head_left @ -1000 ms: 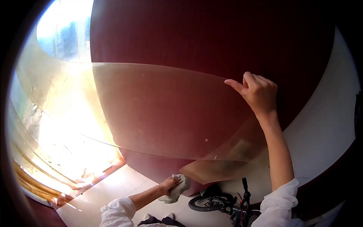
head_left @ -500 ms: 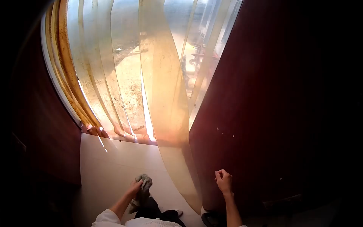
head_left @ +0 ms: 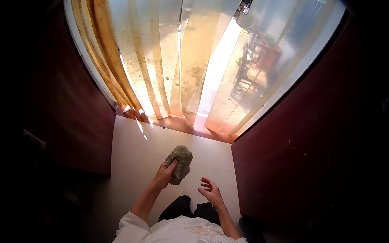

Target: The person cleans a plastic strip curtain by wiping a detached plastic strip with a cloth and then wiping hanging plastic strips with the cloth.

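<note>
My left hand (head_left: pixel 163 175) grips a grey-green, rough-textured cloth (head_left: pixel 179 164), its thumb lying across the near side. The cloth looks folded or bunched into a thick pad and hangs over the pale floor. To its right, my right hand (head_left: pixel 210 191) is raised with the fingers apart and nothing in them. A gap separates that hand from the cloth.
Translucent strip curtains (head_left: pixel 190 73) hang across the doorway ahead, above a reddish threshold (head_left: pixel 178 123). Dark red door panels stand at the left (head_left: pixel 77 101) and right (head_left: pixel 283 146). Outdoor furniture (head_left: pixel 265 56) shows through the strips.
The view has shifted right. My left hand has lifted the cloth forward, and my right hand has come closer to it and opened. The long strip no longer trails over the floor.
</note>
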{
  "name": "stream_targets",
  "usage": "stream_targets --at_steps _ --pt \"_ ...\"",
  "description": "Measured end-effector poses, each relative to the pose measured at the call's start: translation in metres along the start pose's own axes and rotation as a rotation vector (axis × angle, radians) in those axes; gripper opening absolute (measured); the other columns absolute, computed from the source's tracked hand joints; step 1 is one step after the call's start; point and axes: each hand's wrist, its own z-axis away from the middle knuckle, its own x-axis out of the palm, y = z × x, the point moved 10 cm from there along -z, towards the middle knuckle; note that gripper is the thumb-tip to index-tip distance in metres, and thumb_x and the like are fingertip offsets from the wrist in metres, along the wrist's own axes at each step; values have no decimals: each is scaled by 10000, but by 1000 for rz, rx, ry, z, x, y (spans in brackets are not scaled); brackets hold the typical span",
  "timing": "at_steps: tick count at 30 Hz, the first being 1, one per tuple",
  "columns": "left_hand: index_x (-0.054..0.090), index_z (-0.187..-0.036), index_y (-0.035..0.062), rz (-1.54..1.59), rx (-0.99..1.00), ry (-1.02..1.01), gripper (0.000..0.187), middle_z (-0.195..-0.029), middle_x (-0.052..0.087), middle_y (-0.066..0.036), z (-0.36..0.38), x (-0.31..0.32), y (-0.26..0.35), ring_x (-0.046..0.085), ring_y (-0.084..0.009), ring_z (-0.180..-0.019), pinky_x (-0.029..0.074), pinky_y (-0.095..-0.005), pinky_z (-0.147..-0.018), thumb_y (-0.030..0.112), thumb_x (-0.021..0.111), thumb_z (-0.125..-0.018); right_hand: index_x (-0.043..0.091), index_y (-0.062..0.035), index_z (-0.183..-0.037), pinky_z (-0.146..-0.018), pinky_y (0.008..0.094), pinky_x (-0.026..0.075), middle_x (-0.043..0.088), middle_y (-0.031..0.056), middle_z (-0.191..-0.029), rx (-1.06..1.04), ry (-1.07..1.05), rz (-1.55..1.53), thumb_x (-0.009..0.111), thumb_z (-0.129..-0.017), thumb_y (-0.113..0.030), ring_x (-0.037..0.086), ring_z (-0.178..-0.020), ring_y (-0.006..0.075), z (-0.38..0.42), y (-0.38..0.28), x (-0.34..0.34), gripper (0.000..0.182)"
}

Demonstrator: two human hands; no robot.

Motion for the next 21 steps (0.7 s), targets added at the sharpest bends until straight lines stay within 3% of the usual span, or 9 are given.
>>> stream_targets --at_steps 1,3,5,7,8,10,11,13,21 --pt "505 -1194 -22 -9 4 0 363 -1069 609 -103 4 4 8 615 -182 -934 511 -323 -800 264 457 -976 424 -26 -1321 -929 351 441 501 130 -1298 -7 -2 -7 721 -785 -190 513 -1158 218 -9 -8 10 635" --pt "436 -1270 -14 131 18 -111 389 -1192 544 -116 6 17 27 572 -196 -1057 491 -335 -870 246 449 -981 280 -37 -1409 -1010 432 365 381 166 -1402 -197 53 112 780 -720 -311 419 -1262 288 -26 -46 26 895" --pt "430 -1282 -8 147 6 -127 391 -1239 508 -112 5 18 36 526 -180 -1112 461 -328 -917 237 455 -979 204 -40 -1434 -1043 437 329 253 173 -1466 -296 16 176 809 -680 -272 339 -1321 303 -50 -67 39 994" --pt "438 -1279 -10 163 71 -130 384 -1229 514 -101 8 20 48 515 -166 -1107 431 -317 -952 231 455 -980 384 -18 -1346 -988 378 393 421 163 -1357 -424 -43 163 777 -716 -198 463 -1219 247 -70 -77 47 764" --pt "447 -1271 -10 140 89 -85 374 -1210 523 -95 6 18 54 512 -156 -1093 420 -311 -961 228 450 -982 384 -18 -1346 -988 378 393 421 163 -1357 -437 -42 159 777 -716 -198 463 -1219 247 -74 -83 47 764" --pt "452 -1265 -11 147 144 -74 370 -1203 529 -94 -9 2 86 512 -155 -1091 420 -310 -960 227 450 -982 572 4 -1145 -864 297 463 610 81 -1085 -323 -300 -22 690 -803 -126 571 -992 140 -90 -96 74 385" --pt "457 -1258 -12 150 199 -53 365 -1195 534 -93 -15 -9 103 512 -155 -1090 419 -308 -958 226 450 -982 572 4 -1145 -864 297 463 610 81 -1085 -333 -294 -15 690 -803 -126 571 -992 140 -95 -109 81 385" --pt "461 -1243 -13 168 245 -24 355 -1163 551 -101 -32 -24 136 539 -170 -1063 447 -321 -931 223 457 -977 628 11 -904 -718 236 467 623 -26 -871 -371 -156 -195 580 -867 -47 529 -805 49 -112 -138 83 84" --pt "447 -1215 -21 100 271 252 355 -1087 571 -120 -110 -137 183 586 -203 -986 481 -327 -861 94 553 -896 627 16 -922 -652 221 447 625 6 -809 -351 -50 -379 442 -975 -387 530 -712 50 -228 -215 110 448"
